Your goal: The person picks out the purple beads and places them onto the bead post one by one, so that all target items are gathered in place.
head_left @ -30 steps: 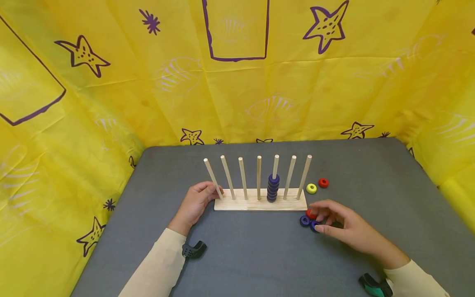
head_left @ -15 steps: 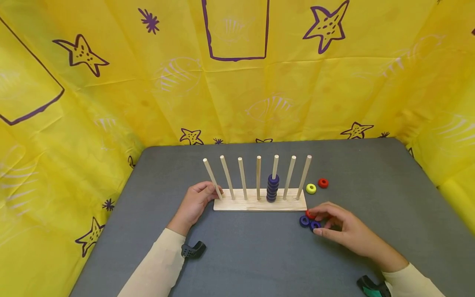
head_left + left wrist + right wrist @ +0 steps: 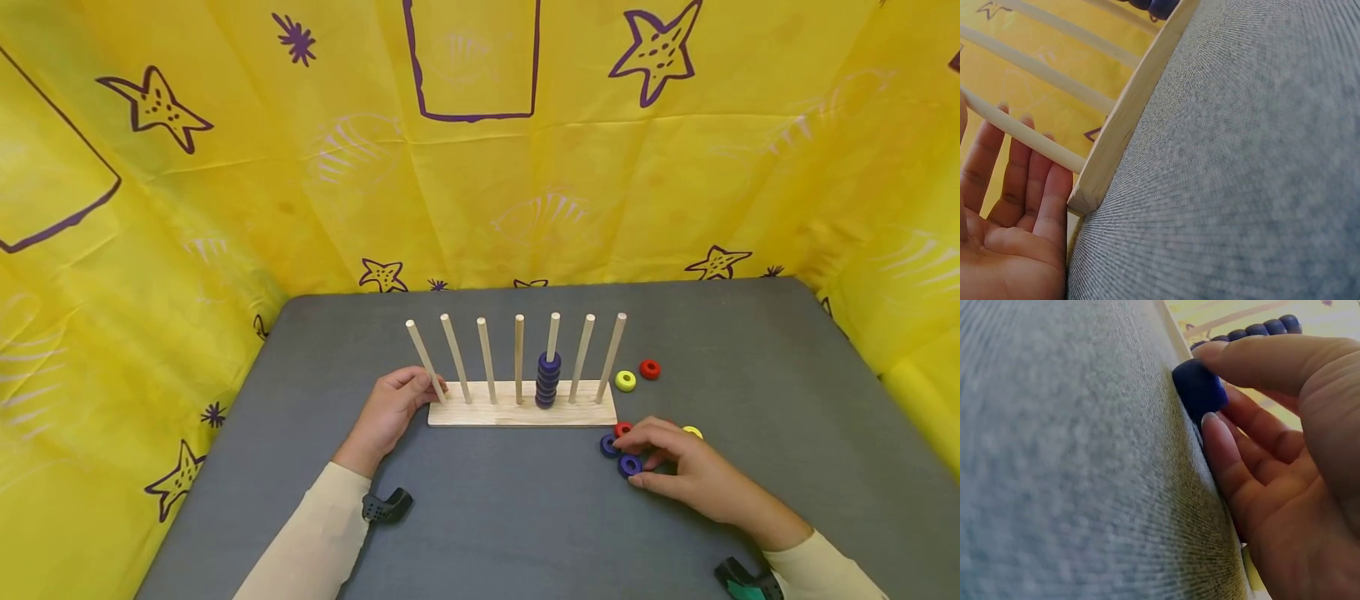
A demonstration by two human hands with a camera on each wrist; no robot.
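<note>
A wooden peg stand with a row of upright pegs stands on the grey table, and several dark blue rings are stacked on one peg. My left hand is at the stand's left end, its fingers reaching behind the end peg and the thumb in front. Thumb and fingertips of my right hand are around a loose blue ring lying on the table. Beside it are another blue ring and a red ring, partly covered by the fingers in the head view.
Behind the stand's right end lie a yellow ring and a red ring. A second yellow ring shows partly behind my right hand. Yellow patterned cloth surrounds the table's back and sides.
My right hand has shifted slightly left and toward me; its blue ring now sits farther from the other blue one. A yellow ring has come into sight behind that hand. My left hand stays put.
</note>
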